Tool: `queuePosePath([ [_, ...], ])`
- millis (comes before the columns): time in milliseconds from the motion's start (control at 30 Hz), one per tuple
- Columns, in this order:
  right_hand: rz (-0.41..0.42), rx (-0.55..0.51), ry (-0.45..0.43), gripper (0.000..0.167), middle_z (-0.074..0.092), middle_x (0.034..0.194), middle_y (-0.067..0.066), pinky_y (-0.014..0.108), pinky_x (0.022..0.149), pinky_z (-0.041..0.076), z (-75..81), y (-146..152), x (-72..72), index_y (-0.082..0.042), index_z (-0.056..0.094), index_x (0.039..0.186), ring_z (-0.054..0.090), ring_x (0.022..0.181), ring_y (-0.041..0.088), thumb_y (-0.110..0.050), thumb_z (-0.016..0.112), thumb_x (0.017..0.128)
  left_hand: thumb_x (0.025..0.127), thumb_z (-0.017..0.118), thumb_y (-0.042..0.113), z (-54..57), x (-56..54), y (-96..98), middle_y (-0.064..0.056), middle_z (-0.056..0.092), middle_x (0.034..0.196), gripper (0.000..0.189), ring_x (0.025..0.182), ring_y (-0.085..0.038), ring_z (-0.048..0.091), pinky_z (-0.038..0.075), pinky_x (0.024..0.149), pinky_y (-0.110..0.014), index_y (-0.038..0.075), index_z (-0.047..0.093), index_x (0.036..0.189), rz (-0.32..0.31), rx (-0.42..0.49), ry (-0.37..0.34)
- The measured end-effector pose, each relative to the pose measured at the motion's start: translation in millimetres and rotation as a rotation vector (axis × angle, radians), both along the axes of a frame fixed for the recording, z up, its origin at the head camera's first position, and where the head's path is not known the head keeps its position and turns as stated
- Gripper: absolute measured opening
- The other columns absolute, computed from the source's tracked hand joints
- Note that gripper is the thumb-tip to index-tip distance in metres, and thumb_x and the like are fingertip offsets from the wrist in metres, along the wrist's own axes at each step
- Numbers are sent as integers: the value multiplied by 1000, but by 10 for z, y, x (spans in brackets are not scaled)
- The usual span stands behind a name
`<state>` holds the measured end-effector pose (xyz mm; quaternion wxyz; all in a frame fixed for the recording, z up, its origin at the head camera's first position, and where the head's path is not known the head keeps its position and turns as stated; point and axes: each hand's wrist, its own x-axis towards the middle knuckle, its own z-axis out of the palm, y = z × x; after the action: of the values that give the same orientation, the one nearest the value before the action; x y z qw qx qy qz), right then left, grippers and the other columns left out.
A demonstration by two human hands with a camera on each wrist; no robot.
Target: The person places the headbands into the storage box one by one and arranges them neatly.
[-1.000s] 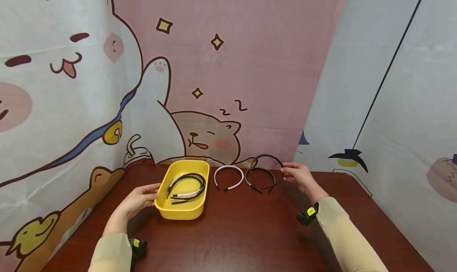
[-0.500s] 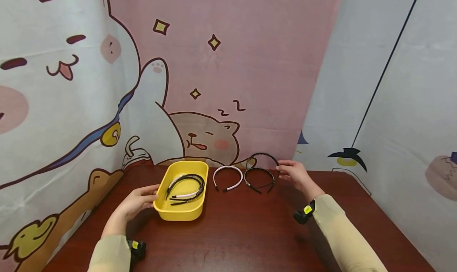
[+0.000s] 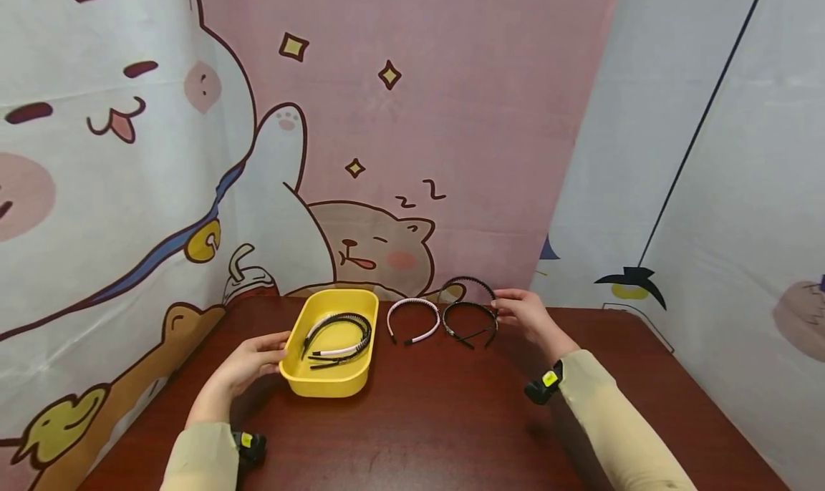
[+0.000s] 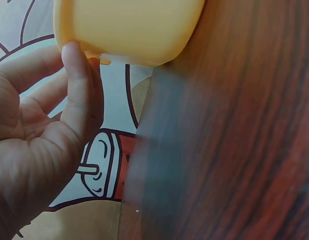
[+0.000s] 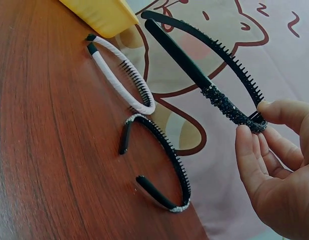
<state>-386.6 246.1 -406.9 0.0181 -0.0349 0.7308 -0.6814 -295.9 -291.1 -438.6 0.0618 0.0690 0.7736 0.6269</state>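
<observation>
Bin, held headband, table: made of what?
Bin: likely molded plastic, satin finish; even yellow, rounded corners.
Held headband: probably plastic, dull black, thin teeth; crown glitters like beads or sequins, unclear which.
Table: wood or laminate, slight sheen; grain, faint reflections.

Two Zs on the wall cloth
Above the bear; yellow wrist tags seem too small to read.

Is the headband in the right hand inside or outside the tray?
Outside: the right hand holds the headband off the table, and the head view shows it right of the tray.
</observation>
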Motion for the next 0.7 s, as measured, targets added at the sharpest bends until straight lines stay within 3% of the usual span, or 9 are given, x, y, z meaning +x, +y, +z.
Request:
queuePosePath([
  [100, 6, -3, 2, 46, 65, 94, 2, 33, 78, 55, -6, -39, 2, 11, 48, 133, 61, 78, 13, -6, 62, 93, 96, 57, 5, -6, -8, 5, -27, 52, 124, 56, 94, -24, 61, 54, 78, -29, -12, 34, 144, 3, -4, -2],
  [300, 21, 0, 4, 47, 65, 97, 5, 44, 89, 51, -4, -115, -18, 11, 48, 134, 61, 78, 12, -7, 62, 93, 95, 58, 6, -10, -25, 11, -24, 54, 123, 55, 94, -23, 62, 54, 79, -29, -9, 37, 143, 35, -24, -16],
  [500, 29, -3, 5, 48, 62, 97, 3, 34, 79, 55, 11, -195, -37, 11, 49, 134, 60, 82, 16, -5, 65, 91, 95, 58, 6, -25, -32, 5, -24, 54, 123, 55, 93, -23, 62, 54, 79, -29, -9, 37, 143, 37, -21, -21],
  [700, 29, -10, 7, 46, 61, 100, 6, 36, 80, 55, 9, -292, -23, 10, 51, 132, 59, 81, 15, -5, 65, 91, 95, 59, 6, -21, -39, -7, -24, 54, 124, 55, 94, -24, 62, 54, 79, -29, -9, 37, 144, 30, -15, -19],
])
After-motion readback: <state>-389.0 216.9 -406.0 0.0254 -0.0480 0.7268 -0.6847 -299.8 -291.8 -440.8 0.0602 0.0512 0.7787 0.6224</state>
